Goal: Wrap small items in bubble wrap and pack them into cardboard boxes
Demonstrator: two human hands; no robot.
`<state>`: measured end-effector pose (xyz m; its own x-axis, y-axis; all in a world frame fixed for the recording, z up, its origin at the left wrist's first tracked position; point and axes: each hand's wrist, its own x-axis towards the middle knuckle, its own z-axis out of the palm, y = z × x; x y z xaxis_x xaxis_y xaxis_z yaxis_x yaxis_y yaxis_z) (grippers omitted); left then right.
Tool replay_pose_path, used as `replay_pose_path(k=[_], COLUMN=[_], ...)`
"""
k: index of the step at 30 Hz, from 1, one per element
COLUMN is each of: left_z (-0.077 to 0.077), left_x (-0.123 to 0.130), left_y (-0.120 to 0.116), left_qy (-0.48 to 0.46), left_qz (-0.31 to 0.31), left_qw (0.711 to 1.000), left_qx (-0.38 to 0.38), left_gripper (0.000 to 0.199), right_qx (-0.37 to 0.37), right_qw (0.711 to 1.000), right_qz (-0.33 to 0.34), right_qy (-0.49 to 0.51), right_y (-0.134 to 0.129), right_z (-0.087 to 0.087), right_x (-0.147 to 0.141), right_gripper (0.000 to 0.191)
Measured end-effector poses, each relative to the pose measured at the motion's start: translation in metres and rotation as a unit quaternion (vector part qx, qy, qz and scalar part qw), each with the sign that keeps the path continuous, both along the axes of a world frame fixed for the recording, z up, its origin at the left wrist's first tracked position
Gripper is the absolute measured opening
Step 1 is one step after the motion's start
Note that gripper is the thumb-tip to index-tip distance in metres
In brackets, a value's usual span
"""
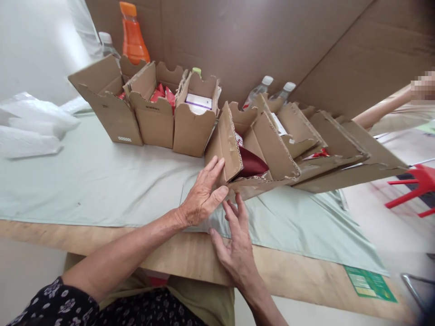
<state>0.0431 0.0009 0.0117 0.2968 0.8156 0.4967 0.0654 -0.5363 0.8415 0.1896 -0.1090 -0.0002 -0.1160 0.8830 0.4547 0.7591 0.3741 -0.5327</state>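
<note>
My left hand (205, 192) lies with its fingers stretched against the left side of an open cardboard box (248, 188). Just below that box's front is my right hand (236, 240), fingers apart; whether its fingertips touch the cardboard I cannot tell. A dark red, shiny item (251, 164) shows inside the box, along with part of a red-and-white pack. The box stands out nearer to me than its neighbours and sits at an angle. Left of it is a box (192, 131) with a white and purple carton (199, 102) in it.
More cardboard boxes (154, 122) with red packs stand left, others (329, 149) right. Behind are an orange bottle (134, 38) and clear bottles (283, 93). A pale green cloth (102, 181) covers the wooden table (272, 267). Another person's arm (384, 106) reaches in at right, above a red stool (419, 185).
</note>
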Motion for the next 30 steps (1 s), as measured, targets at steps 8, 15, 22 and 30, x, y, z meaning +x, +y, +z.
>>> replay_pose_path(k=[8,15,22,30], left_z=[0.004,0.003,0.000,-0.004], left_x=[-0.004,-0.010,-0.010,-0.011], left_y=[0.005,0.017,0.021,0.021], left_qy=[0.006,0.025,0.037,0.036], left_qz=[-0.022,-0.026,-0.006,0.021], left_qw=[0.999,0.994,0.990,0.986], left_qx=[-0.036,-0.098,-0.133,-0.164], left_gripper=[0.068,0.067,0.065,0.062], right_qx=[-0.007,-0.041,-0.034,0.009], right_qw=[1.000,0.999,0.999,1.000], right_qz=[-0.002,0.023,0.015,0.002], right_qy=[-0.022,-0.016,-0.026,-0.011], right_y=[0.045,0.095,0.135,0.142], right_z=[0.000,-0.003,-0.014,-0.026], right_x=[0.009,0.012,0.012,0.010], right_gripper=[0.067,0.068,0.064,0.059])
